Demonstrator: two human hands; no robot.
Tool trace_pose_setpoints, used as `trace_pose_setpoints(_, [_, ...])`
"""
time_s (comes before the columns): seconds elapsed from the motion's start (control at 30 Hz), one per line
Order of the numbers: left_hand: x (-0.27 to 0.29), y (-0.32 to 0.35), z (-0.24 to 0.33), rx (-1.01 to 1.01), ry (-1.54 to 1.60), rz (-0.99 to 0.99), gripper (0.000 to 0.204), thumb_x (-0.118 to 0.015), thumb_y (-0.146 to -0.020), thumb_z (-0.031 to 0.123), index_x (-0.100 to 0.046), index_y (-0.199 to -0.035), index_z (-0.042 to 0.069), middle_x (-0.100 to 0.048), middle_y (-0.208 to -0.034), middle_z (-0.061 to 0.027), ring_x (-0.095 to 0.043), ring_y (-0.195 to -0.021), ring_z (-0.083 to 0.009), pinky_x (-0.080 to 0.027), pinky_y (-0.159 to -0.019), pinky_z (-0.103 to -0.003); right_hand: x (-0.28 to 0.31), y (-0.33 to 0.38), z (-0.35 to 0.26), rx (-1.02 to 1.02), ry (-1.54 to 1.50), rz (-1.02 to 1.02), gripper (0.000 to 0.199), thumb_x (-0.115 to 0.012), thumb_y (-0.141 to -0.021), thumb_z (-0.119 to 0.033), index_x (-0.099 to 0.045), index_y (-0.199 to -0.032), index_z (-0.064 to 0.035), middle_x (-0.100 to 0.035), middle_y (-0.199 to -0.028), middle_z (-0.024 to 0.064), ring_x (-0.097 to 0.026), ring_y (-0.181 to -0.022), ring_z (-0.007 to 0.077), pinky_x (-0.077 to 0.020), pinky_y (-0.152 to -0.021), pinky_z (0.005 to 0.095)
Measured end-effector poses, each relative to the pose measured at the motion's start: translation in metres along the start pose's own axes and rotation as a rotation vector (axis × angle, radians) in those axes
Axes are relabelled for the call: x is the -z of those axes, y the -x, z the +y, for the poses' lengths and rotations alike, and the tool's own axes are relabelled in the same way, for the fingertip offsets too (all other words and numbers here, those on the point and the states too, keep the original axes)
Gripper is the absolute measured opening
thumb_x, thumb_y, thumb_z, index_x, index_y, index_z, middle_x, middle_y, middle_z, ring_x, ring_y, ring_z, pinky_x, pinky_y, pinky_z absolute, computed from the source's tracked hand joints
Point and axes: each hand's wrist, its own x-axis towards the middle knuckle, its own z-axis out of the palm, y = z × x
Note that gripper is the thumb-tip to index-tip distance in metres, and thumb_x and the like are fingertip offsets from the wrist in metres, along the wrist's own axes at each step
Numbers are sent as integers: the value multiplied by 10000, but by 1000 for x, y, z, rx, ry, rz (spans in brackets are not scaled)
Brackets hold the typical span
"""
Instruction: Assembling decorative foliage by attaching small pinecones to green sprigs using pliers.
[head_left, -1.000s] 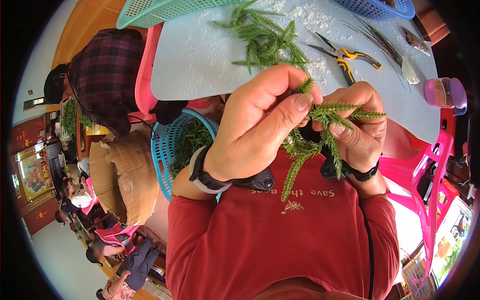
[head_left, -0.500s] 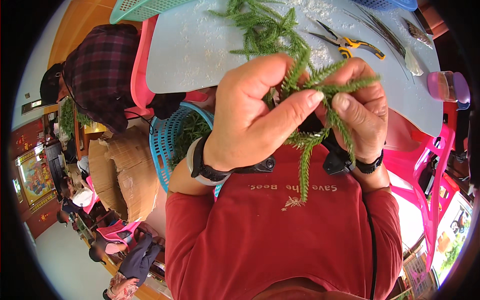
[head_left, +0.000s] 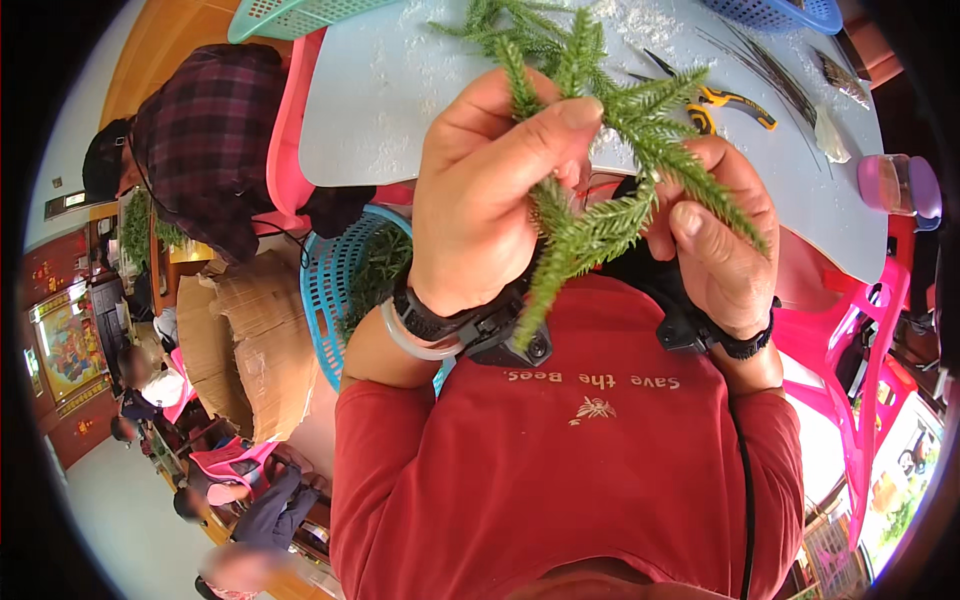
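Note:
A green artificial pine sprig (head_left: 615, 225) with several needle-covered branches is held up in front of my chest, over the near table edge. My left hand (head_left: 490, 190) pinches its stems between thumb and fingers. My right hand (head_left: 730, 240) is closed at the sprig's right side, thumb bent toward the curled fingers, with one branch crossing in front of it. The branches partly hide both hands' fingertips. Behind my hands, more pine sprigs (head_left: 515, 30) lie on the pale table (head_left: 370, 95). Yellow-and-black pliers (head_left: 735, 103) rest beyond my right hand, partly covered by the sprig.
Thin dark wires (head_left: 765, 65) and a purple-lidded container (head_left: 898, 188) are on the table's right. A blue basket (head_left: 335, 270) of greenery and a cardboard box (head_left: 260, 340) stand to my left. A person in a plaid shirt (head_left: 205, 140) sits at far left. A pink chair (head_left: 845, 370) is at right.
The sprig has turned and spread, its lower branch swinging left. My left hand has risen slightly and shifted its grip upward; my right hand has dropped a little.

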Motion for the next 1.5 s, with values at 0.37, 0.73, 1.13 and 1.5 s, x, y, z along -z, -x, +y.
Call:
trace_pose_setpoints(0.37, [0, 8, -5, -147, -278, -46, 95, -607, -870, 34, -523, -909, 13, -565, -811, -87, -527, -685, -138, -446, -659, -279, 0, 0, 10, 39, -137, -128, 320, -602, -879, -64, -494, -1171, 8, -584, -988, 49, -530, -780, 99, -427, -641, 216])
trace_pose_setpoints(0.73, [-9, 9, -6, -196, -360, -141, 87, -622, -868, 44, -594, -903, -30, -607, -783, -20, -529, -683, -38, -423, -605, -184, -13, -1, 0, -4, 136, 185, 120, -660, -854, -59, -642, -966, -22, -617, -809, -27, -513, -689, 17, -418, -592, 176])
trace_pose_setpoints(1.13, [24, 9, -20, 230, -64, -247, 187, -543, -931, 123, -523, -1062, -10, -602, -924, -60, -559, -823, -121, -460, -757, -284, 4, -2, -4, -94, 278, -81, 105, -588, -894, -49, -630, -973, 7, -661, -899, 57, -590, -814, 91, -479, -708, 243])
trace_pose_setpoints(1.5, [26, 3, -17, 68, -295, -85, 133, -499, -921, 127, -486, -998, 20, -427, -633, 16, -414, -552, -90, -455, -711, -335, 54, -78, -88, 306, 1696, -60, 202, -651, -765, -94, -623, -950, -19, -628, -868, 126, -598, -686, 251, -489, -614, 329])
